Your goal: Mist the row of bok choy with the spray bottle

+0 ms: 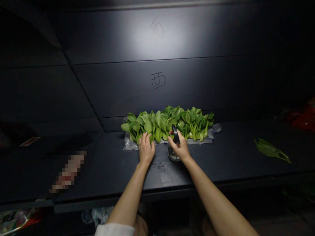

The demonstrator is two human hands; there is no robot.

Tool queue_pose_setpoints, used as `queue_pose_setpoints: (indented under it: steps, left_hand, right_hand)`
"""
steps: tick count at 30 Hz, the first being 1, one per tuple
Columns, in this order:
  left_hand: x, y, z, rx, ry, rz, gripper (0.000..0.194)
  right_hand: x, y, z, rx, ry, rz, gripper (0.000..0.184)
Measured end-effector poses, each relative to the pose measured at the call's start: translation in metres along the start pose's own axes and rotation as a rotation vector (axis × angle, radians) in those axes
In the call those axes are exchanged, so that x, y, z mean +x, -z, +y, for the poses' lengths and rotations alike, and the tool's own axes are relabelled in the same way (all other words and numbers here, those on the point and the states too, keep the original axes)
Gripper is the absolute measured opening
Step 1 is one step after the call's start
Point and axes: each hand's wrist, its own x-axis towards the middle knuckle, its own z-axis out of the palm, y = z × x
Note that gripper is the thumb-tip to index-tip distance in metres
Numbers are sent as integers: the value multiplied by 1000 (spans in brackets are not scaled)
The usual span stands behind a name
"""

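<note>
Two hands (pixel 146 150), one spray bottle (pixel 173 153), one bok choy row (pixel 167 124)

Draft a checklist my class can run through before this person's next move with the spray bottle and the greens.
1. Grip: the right hand has its fingers around the black trigger head of the spray bottle: ok.
2. Nozzle direction: cannot tell from this view.
3. Liquid in the spray bottle: cannot tell, as the hand and the dim light hide the level.
4. Greens steadied: the left hand touches the lower leaves of the bok choy: ok.
5. Bok choy lined up on the clear plastic sheet: ok.
6. All leaves together: not ok, as a stray leaf lies apart on the dark table.
</note>
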Motion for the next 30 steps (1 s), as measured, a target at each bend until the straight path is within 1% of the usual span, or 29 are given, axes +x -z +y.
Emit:
queue_pose_setpoints:
  steps: [4, 7, 10, 15, 21, 26, 30]
  left_hand:
    - [13, -1, 6, 5, -8, 23, 41]
    - [23, -5, 12, -24, 26, 45, 42]
    - [28, -8, 16, -56, 61, 49, 42]
    - [24, -7, 19, -55, 67, 30, 41]
    - [12, -10, 24, -47, 0, 11, 40]
    - [10, -16, 15, -76, 30, -15, 41]
    - [12, -17, 6, -121, 76, -3, 41]
  right_hand:
    - [1, 0, -2, -4, 4, -1, 23]
    - [0, 0, -3, 8, 6, 18, 22]
    - [-1, 1, -4, 25, 5, 25, 22]
    - [-2, 4, -5, 32, 11, 29, 22]
    - [-3, 5, -5, 23, 0, 17, 24]
    - [-3, 9, -3, 16, -2, 25, 23]
    - [-1, 12, 0, -16, -8, 31, 25]
